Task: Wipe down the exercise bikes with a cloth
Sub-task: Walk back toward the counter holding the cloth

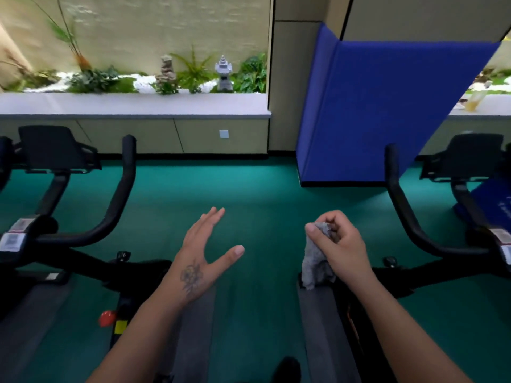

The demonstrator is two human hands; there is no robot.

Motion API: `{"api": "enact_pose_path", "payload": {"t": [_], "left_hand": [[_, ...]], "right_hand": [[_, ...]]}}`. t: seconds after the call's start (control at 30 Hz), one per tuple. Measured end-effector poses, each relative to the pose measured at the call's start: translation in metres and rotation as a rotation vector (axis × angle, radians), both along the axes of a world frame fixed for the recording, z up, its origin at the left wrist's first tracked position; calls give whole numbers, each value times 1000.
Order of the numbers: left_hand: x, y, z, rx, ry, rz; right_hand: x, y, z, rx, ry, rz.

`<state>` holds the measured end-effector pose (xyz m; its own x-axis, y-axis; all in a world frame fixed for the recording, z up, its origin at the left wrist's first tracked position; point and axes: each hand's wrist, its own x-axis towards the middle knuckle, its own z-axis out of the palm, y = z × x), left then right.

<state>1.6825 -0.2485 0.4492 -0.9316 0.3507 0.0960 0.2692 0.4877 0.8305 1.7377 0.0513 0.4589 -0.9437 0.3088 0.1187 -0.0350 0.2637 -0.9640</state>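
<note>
Right hand [338, 244]: fingers clamped on a grey cloth [316, 258], which hangs below them. Left hand [206, 250]: fingers apart, holding nothing. Nearest bike [431, 244] lies right of the cloth-holding fingers, handlebar running away from the person; contact with its frame apparently nil. No containers seen.
</note>
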Motion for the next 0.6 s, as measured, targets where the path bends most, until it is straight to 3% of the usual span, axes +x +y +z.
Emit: {"api": "enact_pose_path", "payload": {"t": [0.4, 0.6], "left_hand": [[-123, 56, 8, -29, -23, 121], [-223, 75, -13, 24, -69, 140]], "right_hand": [[-180, 41, 3, -80, 10, 136], [-276, 48, -12, -68, -27, 198]]}}
